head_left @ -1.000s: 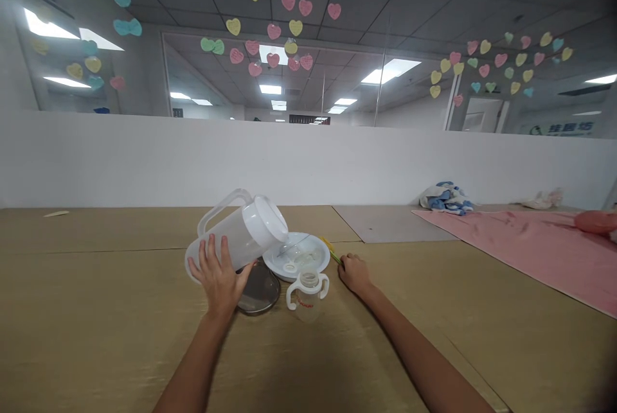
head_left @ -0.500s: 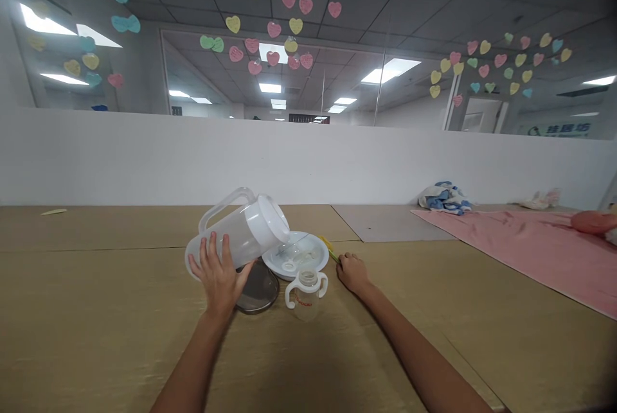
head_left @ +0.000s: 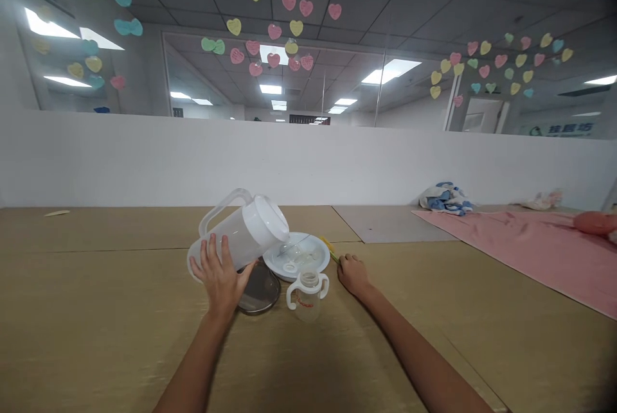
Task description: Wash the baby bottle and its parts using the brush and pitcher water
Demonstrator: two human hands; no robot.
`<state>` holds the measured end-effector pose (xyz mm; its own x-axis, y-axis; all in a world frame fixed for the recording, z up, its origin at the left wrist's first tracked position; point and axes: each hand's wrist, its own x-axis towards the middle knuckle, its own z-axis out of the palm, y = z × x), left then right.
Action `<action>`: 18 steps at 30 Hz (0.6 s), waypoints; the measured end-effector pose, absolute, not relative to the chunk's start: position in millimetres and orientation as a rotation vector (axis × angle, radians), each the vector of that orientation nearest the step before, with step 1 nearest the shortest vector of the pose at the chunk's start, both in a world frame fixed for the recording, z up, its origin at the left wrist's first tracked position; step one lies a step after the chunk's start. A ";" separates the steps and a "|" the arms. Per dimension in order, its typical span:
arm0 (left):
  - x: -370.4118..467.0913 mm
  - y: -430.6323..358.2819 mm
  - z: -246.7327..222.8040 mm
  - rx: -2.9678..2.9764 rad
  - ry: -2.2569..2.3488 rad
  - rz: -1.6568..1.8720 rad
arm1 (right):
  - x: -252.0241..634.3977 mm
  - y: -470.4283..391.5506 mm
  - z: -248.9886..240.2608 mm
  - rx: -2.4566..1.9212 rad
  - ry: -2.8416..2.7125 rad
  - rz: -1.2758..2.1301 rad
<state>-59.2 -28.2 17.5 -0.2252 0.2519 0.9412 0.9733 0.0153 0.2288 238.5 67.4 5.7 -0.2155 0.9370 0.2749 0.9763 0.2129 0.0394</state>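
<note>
My left hand [head_left: 222, 281] grips the underside of a translucent white pitcher [head_left: 236, 233], which is tilted with its lid toward the right, over the edge of a white bowl [head_left: 319, 263]. Clear and white parts lie in the bowl. In front of the bowl stands an open clear bottle [head_left: 307, 304] with two white handles. A dark round lid or tray [head_left: 260, 291] lies below the pitcher. My right hand [head_left: 354, 273] rests on the table, fingers closed around the green end of a yellow-tipped brush or stick [head_left: 334, 256].
At the right a pink cloth [head_left: 520, 246] covers part of the table [head_left: 120, 310]. A blue and white cloth [head_left: 444, 199] is bunched near the wall. A thin pale strip [head_left: 57, 212] lies at the far left, and a reddish object [head_left: 594, 223] at the right edge.
The pitcher is tilted at nearly the same angle, and both hands keep their places. The whole view has shifted very slightly.
</note>
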 end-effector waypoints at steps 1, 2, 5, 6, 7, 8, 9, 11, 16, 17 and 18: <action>-59.3 -28.0 17.3 -1.299 -1.570 -1.261 | 238.6 67.5 5.4 -1.834 -2.290 -0.305; -59.4 -27.9 17.1 -1.306 -1.571 -1.260 | 238.7 67.7 5.2 -1.834 -2.291 -0.307; -59.0 -27.9 17.1 -1.304 -1.559 -1.250 | 238.9 68.4 4.7 -1.835 -2.297 -0.310; -58.7 -27.9 17.2 -1.303 -1.555 -1.245 | 238.8 68.5 4.6 -1.836 -2.299 -0.311; -58.4 -28.0 17.4 -1.303 -1.554 -1.241 | 238.8 68.6 4.5 -1.839 -2.299 -0.312; -58.2 -28.1 17.5 -1.303 -1.555 -1.237 | 238.7 68.6 4.5 -1.843 -2.299 -0.312; -58.1 -28.0 17.6 -1.304 -1.557 -1.233 | 238.5 68.5 4.6 -1.847 -2.299 -0.313; -58.0 -27.9 17.4 -1.306 -1.557 -1.232 | 238.3 68.2 4.9 -1.850 -2.302 -0.315; -56.6 -28.7 17.0 -1.304 -1.586 -1.245 | 238.1 67.8 5.8 -1.845 -2.322 -0.313; -55.5 -29.3 17.4 -1.295 -1.605 -1.250 | 238.1 67.8 5.9 -1.843 -2.326 -0.312; -54.3 -30.0 17.9 -1.281 -1.628 -1.260 | 238.1 67.8 5.9 -1.841 -2.330 -0.311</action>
